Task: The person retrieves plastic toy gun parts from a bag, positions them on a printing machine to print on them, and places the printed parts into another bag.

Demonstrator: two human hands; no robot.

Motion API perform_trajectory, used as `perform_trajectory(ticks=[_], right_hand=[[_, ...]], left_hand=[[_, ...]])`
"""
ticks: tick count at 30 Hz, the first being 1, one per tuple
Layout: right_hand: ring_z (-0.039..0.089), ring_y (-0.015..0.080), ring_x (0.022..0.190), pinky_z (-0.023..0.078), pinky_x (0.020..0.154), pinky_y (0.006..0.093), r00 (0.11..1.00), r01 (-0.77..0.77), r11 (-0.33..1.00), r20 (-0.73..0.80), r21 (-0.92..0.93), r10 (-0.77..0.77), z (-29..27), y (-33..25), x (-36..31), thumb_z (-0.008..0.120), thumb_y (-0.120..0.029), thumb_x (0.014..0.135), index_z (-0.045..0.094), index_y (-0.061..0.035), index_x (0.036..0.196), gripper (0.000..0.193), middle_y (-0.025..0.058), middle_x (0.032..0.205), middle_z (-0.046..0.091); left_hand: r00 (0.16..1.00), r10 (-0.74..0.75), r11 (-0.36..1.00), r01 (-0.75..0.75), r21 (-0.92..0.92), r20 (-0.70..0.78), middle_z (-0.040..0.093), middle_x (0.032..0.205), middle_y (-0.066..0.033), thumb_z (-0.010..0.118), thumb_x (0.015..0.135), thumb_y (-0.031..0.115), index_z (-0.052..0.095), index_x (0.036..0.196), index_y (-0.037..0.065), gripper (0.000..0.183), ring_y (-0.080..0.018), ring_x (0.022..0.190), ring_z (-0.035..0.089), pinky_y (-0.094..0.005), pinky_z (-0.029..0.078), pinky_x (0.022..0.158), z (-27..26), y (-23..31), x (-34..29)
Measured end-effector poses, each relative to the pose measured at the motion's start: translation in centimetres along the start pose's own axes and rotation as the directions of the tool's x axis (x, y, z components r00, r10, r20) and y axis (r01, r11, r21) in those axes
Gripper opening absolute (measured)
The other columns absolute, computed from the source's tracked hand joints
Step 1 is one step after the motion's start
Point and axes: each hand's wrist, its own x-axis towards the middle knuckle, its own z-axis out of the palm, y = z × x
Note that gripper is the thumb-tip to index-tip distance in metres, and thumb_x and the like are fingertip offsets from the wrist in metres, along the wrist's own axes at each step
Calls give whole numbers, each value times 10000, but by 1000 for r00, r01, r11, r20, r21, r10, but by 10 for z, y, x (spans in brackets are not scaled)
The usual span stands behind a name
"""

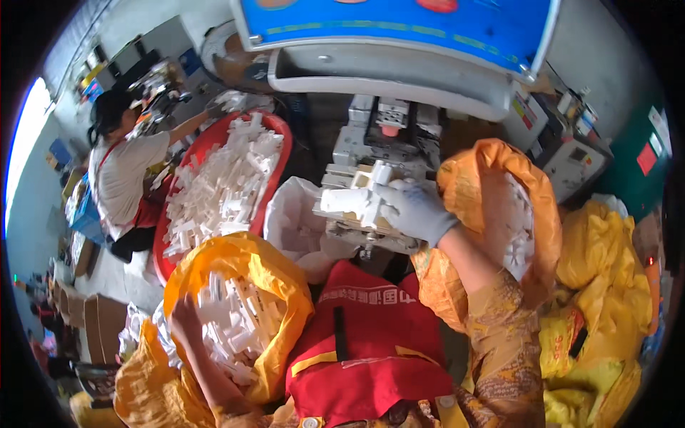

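Observation:
My right hand (417, 212), in a pale grey work glove, is closed on a white plastic part (365, 197) with a tube-like crosspiece. The part is at the metal bed of a machine (342, 228) straight ahead of me; whether it rests on the bed is hard to tell. My left hand (187, 319), bare, reaches to the left inner side of a yellow woven bag (282, 285). Inside that bag lie many loose white plastic pieces (239, 321). The left fingers are small and dim against the bag, so their grip does not show.
A red tub (283, 153) heaped with white parts stands at far left, with a co-worker (125, 164) beside it. A white bag (289, 214) sits left of the machine. An orange bag (460, 171) of white pieces stands right, near filled yellow sacks (599, 264). A blue sign (399, 25) hangs overhead.

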Motion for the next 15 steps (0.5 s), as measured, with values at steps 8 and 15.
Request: perform_trajectory(ticks=[8, 15], right_hand=[[585, 266, 944, 474, 785, 404, 1000, 4, 920, 15, -392, 2, 9, 6, -20, 559, -327, 846, 542, -52, 1246, 485, 110, 1013, 612], [584, 376, 961, 468, 854, 438, 990, -106, 970, -69, 218, 124, 17, 27, -21, 651, -180, 748, 568, -14, 1034, 341, 162, 1027, 589]], left_hand=[[979, 204, 975, -205, -85, -18, 680, 921, -180, 560, 930, 265, 677, 940, -26, 314, -347, 832, 645, -409, 503, 758, 26, 10, 4], [994, 48, 931, -9, -366, 97, 693, 836, -166, 636, 866, 132, 702, 901, 9, 144, -260, 741, 673, -328, 518, 699, 45, 72, 3]])
